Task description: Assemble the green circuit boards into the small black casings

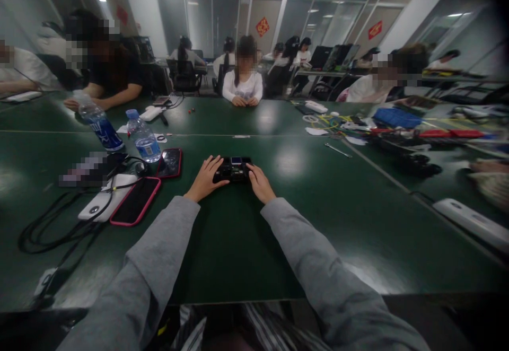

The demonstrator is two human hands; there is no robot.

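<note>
Two grey fabric sleeves (153,255) are lying nearest, running in from seven and five o'clock over a dark green tabletop (234,239). Straight ahead at twelve o'clock, one small black boxy device (237,173) with one rectangular screen (236,160) is sitting on that surface between two bare hands. The left hand (207,177) is touching its nine o'clock end, fingers spreading over the top and thumb lying along the near edge; the right hand (260,182) is touching its three o'clock end, fingers bunching together. Whether either is truly pinching it, I cannot tell in such dim, small detail.

Toward ten o'clock, two dark-screened phones with pinkish-red rims (135,201) are lying flat, the nearer one just beside one white rounded oblong box (119,185). Beyond these, two clear plastic bottles (145,149) are standing. Toward one o'clock, one slim silver metal tool (338,150) is lying flat. Across the table at twelve o'clock, one person in a white long-sleeved top (248,85) is sitting.
</note>
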